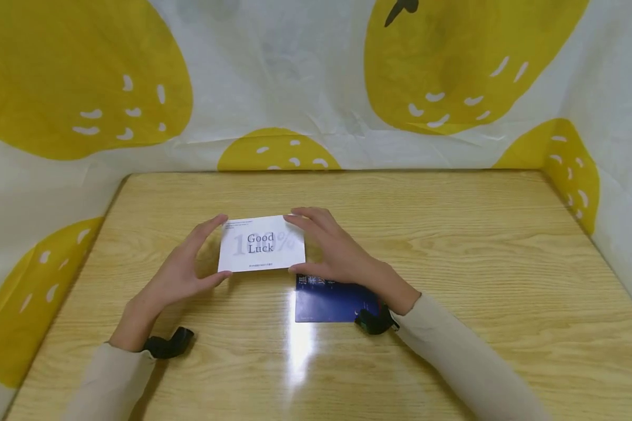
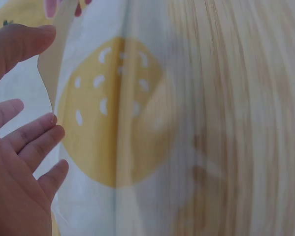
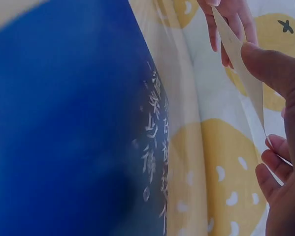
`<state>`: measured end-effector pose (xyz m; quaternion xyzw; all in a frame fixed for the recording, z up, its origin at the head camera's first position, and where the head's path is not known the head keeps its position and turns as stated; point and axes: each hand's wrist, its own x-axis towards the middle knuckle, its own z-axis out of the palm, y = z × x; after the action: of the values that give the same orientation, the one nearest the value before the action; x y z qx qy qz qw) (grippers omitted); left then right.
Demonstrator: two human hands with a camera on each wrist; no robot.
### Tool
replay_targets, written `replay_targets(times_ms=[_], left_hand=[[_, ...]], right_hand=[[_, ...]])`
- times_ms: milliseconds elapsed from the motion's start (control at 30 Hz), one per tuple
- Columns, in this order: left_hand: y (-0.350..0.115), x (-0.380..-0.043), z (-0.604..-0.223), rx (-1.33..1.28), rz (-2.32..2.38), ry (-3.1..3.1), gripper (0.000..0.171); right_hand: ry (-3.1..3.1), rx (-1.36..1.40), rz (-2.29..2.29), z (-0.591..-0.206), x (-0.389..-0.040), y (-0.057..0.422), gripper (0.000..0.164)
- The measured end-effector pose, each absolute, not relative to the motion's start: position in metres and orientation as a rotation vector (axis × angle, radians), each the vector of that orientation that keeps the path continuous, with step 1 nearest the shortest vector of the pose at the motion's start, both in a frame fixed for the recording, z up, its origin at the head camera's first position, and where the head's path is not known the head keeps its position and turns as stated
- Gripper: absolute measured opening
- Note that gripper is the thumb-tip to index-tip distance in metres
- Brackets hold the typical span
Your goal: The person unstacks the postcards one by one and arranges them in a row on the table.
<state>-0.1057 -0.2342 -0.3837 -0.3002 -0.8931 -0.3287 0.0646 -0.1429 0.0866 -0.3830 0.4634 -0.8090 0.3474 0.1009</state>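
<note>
A white card [image 1: 263, 260] printed "Good Luck" over a pale "100%" is held up between both hands, over the table. My left hand [image 1: 176, 275] grips its left end, thumb at the lower corner and a finger at the upper one. At the right end, my right hand [image 1: 342, 251] pinches the card the same way. The left wrist view shows the card [image 2: 49, 69] nearly edge-on, and so does the right wrist view, where the card [image 3: 250, 83] runs between the two hands. Under the right hand and wrist lies a dark blue printed sheet or booklet [image 1: 321, 307], partly covered.
The wood-grain table [image 1: 453, 234] is bordered at the back and sides by a white cloth [image 1: 274, 70] with large yellow fruit shapes. Black wrist devices, one on the left wrist [image 1: 169, 344] and one on the right [image 1: 374, 321], hang below the forearms. A bright reflection lies near the blue item.
</note>
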Motion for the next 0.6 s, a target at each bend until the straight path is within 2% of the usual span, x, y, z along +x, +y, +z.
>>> replay_targets(times_ms=[600], left_hand=[[-0.274,-0.144,-0.385,-0.740,-1.189,-2.729,0.099]], right_hand=[[-2.651,1.324,0.981,-0.374,-0.187,0.040,0.086]])
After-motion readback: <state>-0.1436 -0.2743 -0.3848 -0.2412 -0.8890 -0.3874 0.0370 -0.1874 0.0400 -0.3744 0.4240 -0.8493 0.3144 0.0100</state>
